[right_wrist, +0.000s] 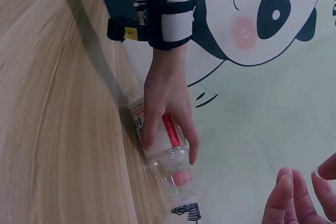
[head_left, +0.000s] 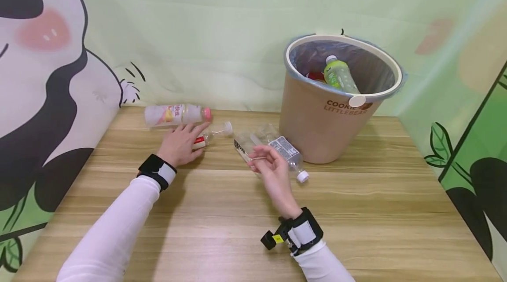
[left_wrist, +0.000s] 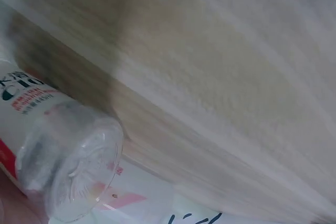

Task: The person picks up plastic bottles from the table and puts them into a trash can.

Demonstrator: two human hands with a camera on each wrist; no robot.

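My left hand (head_left: 180, 145) lies over a clear plastic bottle (head_left: 199, 142) with a red and white label and a white cap. Thumb and fingers straddle its sides in the right wrist view, where the label (right_wrist: 170, 129) shows between them. The base of this bottle (left_wrist: 86, 169) faces the left wrist camera. Just behind it, a pink-capped bottle (head_left: 164, 115) lies on its side. My right hand (head_left: 275, 176) hovers with loosely bent fingers and nothing in them. Beneath and beyond it lie a clear bottle (head_left: 293, 161) with a white cap and another clear bottle (head_left: 242, 148) with black print, partly hidden.
A beige bin (head_left: 313, 128) lined with a bluish bag stands at the back right, close behind the clear bottles. Inside it a green-labelled bottle (head_left: 338, 75) leans near the rim. The wooden table (head_left: 222, 225) meets a printed panda backdrop (head_left: 190, 44) at the back.
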